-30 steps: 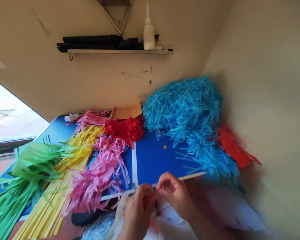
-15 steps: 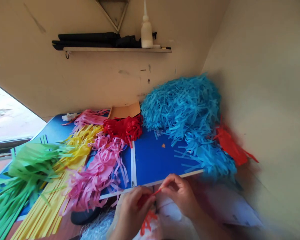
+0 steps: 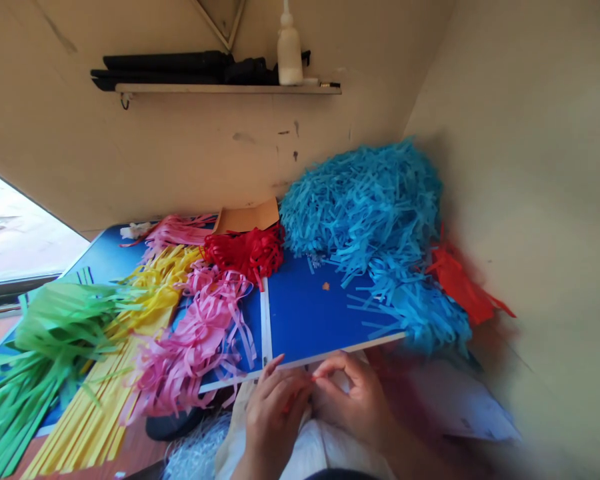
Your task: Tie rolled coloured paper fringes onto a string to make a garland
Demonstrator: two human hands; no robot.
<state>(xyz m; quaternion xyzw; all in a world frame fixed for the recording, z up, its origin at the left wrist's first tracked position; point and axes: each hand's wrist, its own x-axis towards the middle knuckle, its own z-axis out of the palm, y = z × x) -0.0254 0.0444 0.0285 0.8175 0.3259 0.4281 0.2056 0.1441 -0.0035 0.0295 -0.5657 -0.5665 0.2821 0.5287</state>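
Close together over my lap, just in front of the table's edge, are my left hand [image 3: 275, 407] and my right hand [image 3: 353, 393]. A small bit of red strip [image 3: 315, 378] shows where their fingertips meet. Thumb and forefinger of the right hand pinch it. The left fingers are bent round it, with more red showing between them, and most of the piece is hidden in that hand. Beyond the left hand lies a pink fringed bundle [image 3: 200, 340], its loops hanging over the table edge.
The blue table [image 3: 305, 320] holds green fringe [image 3: 65, 327], yellow strips [image 3: 95, 407], a red fringed bundle [image 3: 245, 253] and a large blue fringe heap [image 3: 365, 207]. A red piece [image 3: 463, 283] lies by the right wall. Above, a shelf [image 3: 225, 89] carries a white bottle [image 3: 290, 53].
My hands have drawn closer, and the red strip stretched between them now shows only as a small bit. The orange-red fringe hanging below the left hand is out of sight. The view has shifted slightly.
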